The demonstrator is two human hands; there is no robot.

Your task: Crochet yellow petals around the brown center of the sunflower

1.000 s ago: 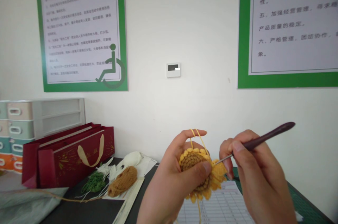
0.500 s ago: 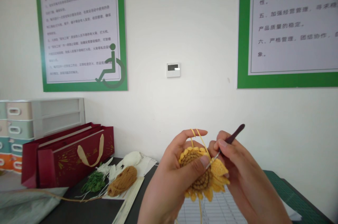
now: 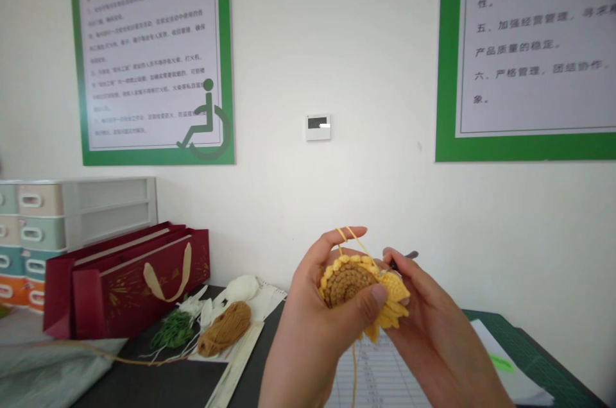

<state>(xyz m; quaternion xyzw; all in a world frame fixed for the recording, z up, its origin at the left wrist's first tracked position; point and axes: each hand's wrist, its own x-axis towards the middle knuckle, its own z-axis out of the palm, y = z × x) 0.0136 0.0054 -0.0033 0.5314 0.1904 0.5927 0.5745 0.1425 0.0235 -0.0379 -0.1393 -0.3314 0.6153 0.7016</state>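
My left hand [image 3: 317,324] pinches a crocheted sunflower [image 3: 353,286], brown in the middle with yellow petals, thumb on its front. Yellow yarn [image 3: 347,238] loops over my raised left forefinger and a strand hangs down below the flower. My right hand [image 3: 433,337] is closed around a dark crochet hook [image 3: 403,258], of which only a short end shows above the fingers. Its tip sits at the flower's right edge among the petals. Both hands are held up in front of the white wall, above the table.
A dark table [image 3: 158,382] carries a brown yarn ball [image 3: 226,328], green and white yarn [image 3: 176,328], a ruler, a printed sheet [image 3: 380,376] and a green cutting mat [image 3: 534,357]. Red gift bags [image 3: 125,280] and plastic drawers [image 3: 43,228] stand at the left. Posters hang on the wall.
My right hand has turned and swung in toward the flower, so the long hook handle that pointed up to the right is now almost hidden. Both hands have risen slightly.
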